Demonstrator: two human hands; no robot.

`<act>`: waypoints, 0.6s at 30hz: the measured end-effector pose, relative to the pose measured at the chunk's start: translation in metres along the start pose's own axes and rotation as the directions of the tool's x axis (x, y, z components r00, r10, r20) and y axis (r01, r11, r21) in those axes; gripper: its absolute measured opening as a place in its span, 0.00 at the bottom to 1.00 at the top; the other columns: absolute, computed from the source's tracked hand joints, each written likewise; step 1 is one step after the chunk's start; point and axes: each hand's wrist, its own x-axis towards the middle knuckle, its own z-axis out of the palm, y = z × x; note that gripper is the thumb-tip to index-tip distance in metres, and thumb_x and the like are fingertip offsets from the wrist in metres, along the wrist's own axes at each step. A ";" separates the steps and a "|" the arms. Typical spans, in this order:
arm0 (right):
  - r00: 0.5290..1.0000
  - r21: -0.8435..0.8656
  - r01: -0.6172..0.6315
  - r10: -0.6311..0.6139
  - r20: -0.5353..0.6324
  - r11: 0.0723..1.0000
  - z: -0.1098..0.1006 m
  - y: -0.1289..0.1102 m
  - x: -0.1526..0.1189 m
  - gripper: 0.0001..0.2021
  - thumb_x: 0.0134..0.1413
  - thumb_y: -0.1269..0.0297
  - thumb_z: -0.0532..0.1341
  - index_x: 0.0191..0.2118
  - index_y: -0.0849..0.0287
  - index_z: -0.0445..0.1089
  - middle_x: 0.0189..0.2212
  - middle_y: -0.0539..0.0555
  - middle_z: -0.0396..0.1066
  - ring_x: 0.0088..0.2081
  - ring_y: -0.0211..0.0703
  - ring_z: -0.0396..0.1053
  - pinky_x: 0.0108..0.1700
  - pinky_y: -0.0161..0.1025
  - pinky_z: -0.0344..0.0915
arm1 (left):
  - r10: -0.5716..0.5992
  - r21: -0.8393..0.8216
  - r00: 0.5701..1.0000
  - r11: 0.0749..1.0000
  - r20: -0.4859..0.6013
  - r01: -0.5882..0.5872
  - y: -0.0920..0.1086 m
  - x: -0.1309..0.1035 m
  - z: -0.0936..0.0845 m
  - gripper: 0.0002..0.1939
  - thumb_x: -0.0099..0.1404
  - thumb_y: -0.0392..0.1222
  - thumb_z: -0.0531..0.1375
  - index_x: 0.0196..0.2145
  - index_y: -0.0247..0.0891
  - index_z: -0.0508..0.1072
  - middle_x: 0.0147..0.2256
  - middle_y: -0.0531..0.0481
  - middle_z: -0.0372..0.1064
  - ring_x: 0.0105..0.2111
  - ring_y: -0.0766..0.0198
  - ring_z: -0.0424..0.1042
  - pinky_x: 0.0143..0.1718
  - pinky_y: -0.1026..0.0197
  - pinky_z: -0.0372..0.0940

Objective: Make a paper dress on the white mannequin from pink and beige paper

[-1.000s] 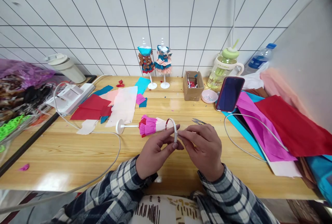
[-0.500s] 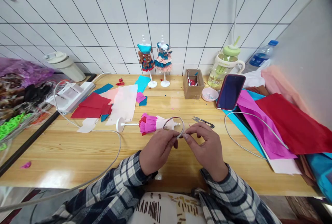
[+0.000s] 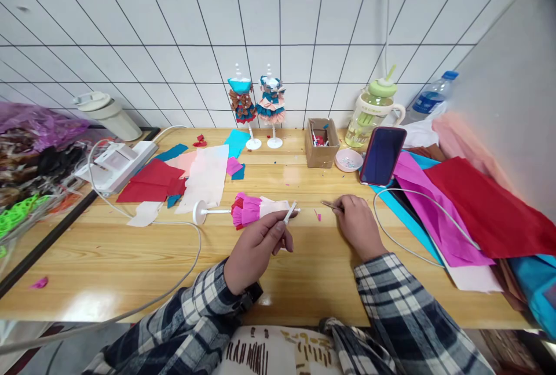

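My left hand [image 3: 257,247] pinches a short, narrow white strip [image 3: 290,211] that points up and to the right. What the strip is made of I cannot tell. Just behind that hand lies a small mannequin stand [image 3: 248,211] on its side, dressed in a white top and a pink and red ruffled skirt. My right hand [image 3: 358,225] is closed on thread snips [image 3: 327,204] lying low at the tabletop, with the tips pointing left and the handles hidden by the fingers. Between my hands is a tiny pink scrap [image 3: 318,216].
Two dressed mannequin stands [image 3: 270,109] stand by the tiled wall. A cardboard box [image 3: 322,153], pink dish [image 3: 348,161], phone [image 3: 382,157] and drink bottle [image 3: 372,114] are at the back right. Coloured paper sheets [image 3: 486,207] lie right; scraps [image 3: 150,181] and a power strip [image 3: 117,169] left.
Half a second ago both hands held a thin looped strip. My right hand has since let go, moved right and taken hold of the snips. A short white strip now shows in my left hand.
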 end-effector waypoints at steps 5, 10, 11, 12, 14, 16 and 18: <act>0.991 0.450 -0.061 0.107 -0.079 0.891 -0.031 -0.046 -0.030 0.08 0.66 0.61 0.49 0.46 0.57 0.58 0.35 0.54 0.74 0.30 0.44 0.70 0.33 0.38 0.61 | -0.026 -0.091 0.999 0.996 -0.030 0.023 0.005 0.001 0.000 0.25 0.69 0.51 0.55 0.56 0.30 0.67 0.23 0.51 0.69 0.21 0.71 0.59 0.22 0.66 0.53; 0.995 0.656 0.018 -0.080 0.064 0.755 -0.055 -0.091 -0.051 0.12 0.69 0.57 0.44 0.46 0.54 0.61 0.27 0.47 0.67 0.27 0.39 0.65 0.31 0.35 0.57 | -0.037 -0.126 0.999 0.991 -0.026 0.033 0.007 0.001 0.000 0.23 0.69 0.48 0.55 0.56 0.30 0.68 0.23 0.51 0.69 0.21 0.71 0.59 0.23 0.67 0.53; 0.995 0.638 0.010 -0.071 0.071 0.770 -0.055 -0.095 -0.050 0.14 0.69 0.56 0.43 0.43 0.54 0.62 0.28 0.47 0.67 0.28 0.39 0.65 0.31 0.36 0.56 | -0.032 -0.131 0.999 0.991 -0.023 0.028 0.007 0.000 0.000 0.23 0.69 0.47 0.55 0.56 0.30 0.68 0.23 0.50 0.70 0.22 0.71 0.60 0.23 0.67 0.53; 0.996 0.618 0.007 -0.063 0.068 0.786 -0.054 -0.098 -0.049 0.15 0.69 0.56 0.42 0.41 0.54 0.62 0.29 0.48 0.68 0.30 0.40 0.66 0.33 0.36 0.57 | -0.028 -0.136 0.999 0.990 -0.019 0.025 0.006 0.000 0.000 0.23 0.69 0.47 0.55 0.56 0.31 0.69 0.23 0.50 0.70 0.22 0.71 0.61 0.23 0.67 0.53; 0.997 0.585 0.015 -0.059 0.056 0.811 -0.051 -0.100 -0.045 0.15 0.69 0.55 0.42 0.41 0.54 0.62 0.32 0.49 0.69 0.33 0.41 0.67 0.35 0.37 0.57 | -0.024 -0.146 1.000 0.989 -0.012 0.022 0.006 -0.001 0.001 0.22 0.69 0.46 0.55 0.56 0.31 0.69 0.24 0.49 0.71 0.23 0.70 0.63 0.23 0.67 0.53; 0.994 0.570 0.042 -0.090 0.057 0.820 -0.049 -0.101 -0.043 0.14 0.69 0.55 0.42 0.43 0.54 0.62 0.33 0.50 0.70 0.35 0.42 0.68 0.36 0.37 0.58 | -0.021 -0.152 1.000 0.988 -0.001 0.021 0.005 -0.002 0.001 0.22 0.69 0.46 0.55 0.56 0.31 0.70 0.24 0.49 0.71 0.24 0.69 0.65 0.23 0.67 0.53; 0.992 0.563 0.058 -0.113 0.063 0.825 -0.049 -0.103 -0.043 0.14 0.69 0.56 0.43 0.44 0.53 0.62 0.33 0.50 0.70 0.35 0.42 0.68 0.36 0.37 0.58 | -0.018 -0.149 1.000 0.989 0.006 0.019 0.004 -0.003 0.001 0.22 0.69 0.46 0.55 0.56 0.32 0.70 0.24 0.49 0.71 0.24 0.69 0.65 0.23 0.67 0.54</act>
